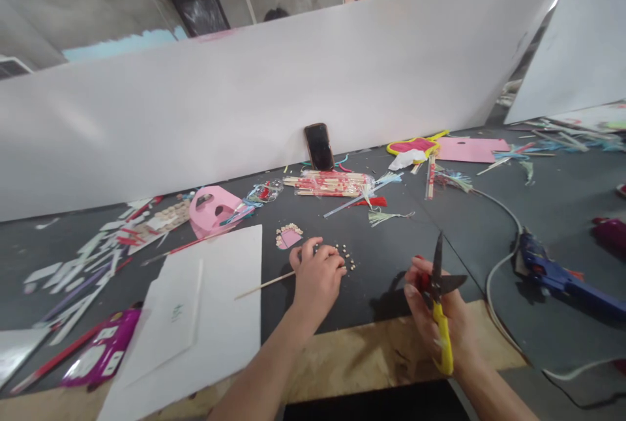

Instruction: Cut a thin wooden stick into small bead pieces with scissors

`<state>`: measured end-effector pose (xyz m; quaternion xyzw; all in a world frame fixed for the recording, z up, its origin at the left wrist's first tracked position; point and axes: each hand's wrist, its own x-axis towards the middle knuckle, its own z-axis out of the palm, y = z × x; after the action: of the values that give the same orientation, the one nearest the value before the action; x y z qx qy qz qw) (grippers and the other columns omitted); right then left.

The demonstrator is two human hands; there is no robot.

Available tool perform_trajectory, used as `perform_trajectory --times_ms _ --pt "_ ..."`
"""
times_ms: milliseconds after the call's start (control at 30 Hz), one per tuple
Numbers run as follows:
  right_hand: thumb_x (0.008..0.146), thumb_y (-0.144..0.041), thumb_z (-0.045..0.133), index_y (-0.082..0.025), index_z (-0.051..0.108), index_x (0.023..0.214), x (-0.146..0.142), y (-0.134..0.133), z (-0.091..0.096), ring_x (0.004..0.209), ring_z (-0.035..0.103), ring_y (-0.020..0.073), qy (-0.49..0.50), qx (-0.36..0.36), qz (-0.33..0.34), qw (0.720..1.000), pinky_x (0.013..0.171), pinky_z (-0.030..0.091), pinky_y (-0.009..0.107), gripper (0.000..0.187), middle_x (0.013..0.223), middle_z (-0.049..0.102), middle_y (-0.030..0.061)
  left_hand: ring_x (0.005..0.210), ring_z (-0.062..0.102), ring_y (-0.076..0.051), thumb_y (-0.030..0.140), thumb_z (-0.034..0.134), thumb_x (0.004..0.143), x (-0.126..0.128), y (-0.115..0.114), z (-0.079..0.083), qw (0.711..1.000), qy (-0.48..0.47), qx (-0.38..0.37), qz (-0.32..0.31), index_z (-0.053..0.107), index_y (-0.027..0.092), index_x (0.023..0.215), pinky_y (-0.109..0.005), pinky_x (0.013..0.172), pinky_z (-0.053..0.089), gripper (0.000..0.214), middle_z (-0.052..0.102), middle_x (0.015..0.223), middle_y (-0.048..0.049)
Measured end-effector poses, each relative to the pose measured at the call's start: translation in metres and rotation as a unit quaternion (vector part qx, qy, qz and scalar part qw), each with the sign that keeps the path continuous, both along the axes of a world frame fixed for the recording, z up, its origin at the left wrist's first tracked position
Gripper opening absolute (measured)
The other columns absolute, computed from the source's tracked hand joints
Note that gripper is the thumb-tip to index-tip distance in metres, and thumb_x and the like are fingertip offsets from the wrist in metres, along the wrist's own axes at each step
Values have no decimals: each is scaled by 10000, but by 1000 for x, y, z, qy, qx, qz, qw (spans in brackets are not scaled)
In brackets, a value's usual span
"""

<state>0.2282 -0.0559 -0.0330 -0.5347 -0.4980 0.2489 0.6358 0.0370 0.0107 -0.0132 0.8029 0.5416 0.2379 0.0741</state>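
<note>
My left hand point(317, 272) rests knuckles-up on the dark table, fingers curled over a thin wooden stick point(264, 285) that pokes out to the left. Small pale beads point(345, 256) lie scattered just beyond its fingertips. A small pink piece edged with beads point(289, 236) sits a little further back. My right hand point(437, 317) grips yellow-handled scissors point(441, 304), blades apart and pointing up, with a bit of red showing by the thumb.
White paper sheets point(210, 317) lie left of my left hand. A blue glue gun point(548, 271) with white cable lies at right. A phone point(319, 146) leans on the white partition; a stick bundle point(332, 183), a pink shape point(215, 209) and many scraps surround.
</note>
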Motion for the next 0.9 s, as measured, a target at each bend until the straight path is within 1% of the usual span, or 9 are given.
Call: perform_trajectory --times_ms 167,300,400,533,667,800,900 --pt "820 -322 632 -260 581 1127 1 -1 -1 725 593 171 -24 4 7 1000 627 529 307 318 870 594 26 1142 460 -311 103 594 796 -10 -1 9 1000 8 -5 27 705 276 831 -535 942 233 209 718 987 -33" --pt "835 -326 614 -259 573 1138 1 -1 -1 730 596 179 -41 -4 8 999 640 534 323 312 880 596 33 1128 473 -311 135 588 805 -26 0 18 998 30 4 59 700 272 840 -516 937 241 180 719 985 -39" --pt "840 -332 600 -257 567 1136 1 -1 1 725 594 183 -62 -1 6 998 641 531 332 307 869 594 32 1109 487 -309 154 585 814 -40 0 22 995 60 4 86 691 266 864 -513 931 236 162 720 985 -50" --pt "838 -308 595 -262 557 1130 1 0 3 720 590 187 -90 11 -11 996 645 523 343 298 859 588 30 1087 512 -297 179 593 822 -52 -3 21 990 96 -16 99 674 259 868 -506 916 241 123 719 983 -47" --pt "839 -299 599 -273 548 1141 1 -1 2 718 598 184 -77 7 -12 997 628 523 327 308 853 597 22 1071 516 -291 207 607 822 -56 -6 17 986 128 -40 95 662 245 810 -496 907 248 68 711 942 -44" --pt "844 -288 596 -284 541 1153 1 -1 2 712 601 171 -73 9 -2 997 622 522 309 314 857 598 11 1020 541 -271 159 546 856 -59 -5 13 984 151 -37 89 630 228 770 -477 892 261 139 701 897 -44" --pt "841 -293 596 -277 544 1146 1 -1 3 713 596 176 -82 11 -2 997 629 522 321 309 857 594 14 884 582 -234 148 477 891 -62 -4 14 984 149 -38 94 594 209 804 -414 832 329 159 679 833 -46"
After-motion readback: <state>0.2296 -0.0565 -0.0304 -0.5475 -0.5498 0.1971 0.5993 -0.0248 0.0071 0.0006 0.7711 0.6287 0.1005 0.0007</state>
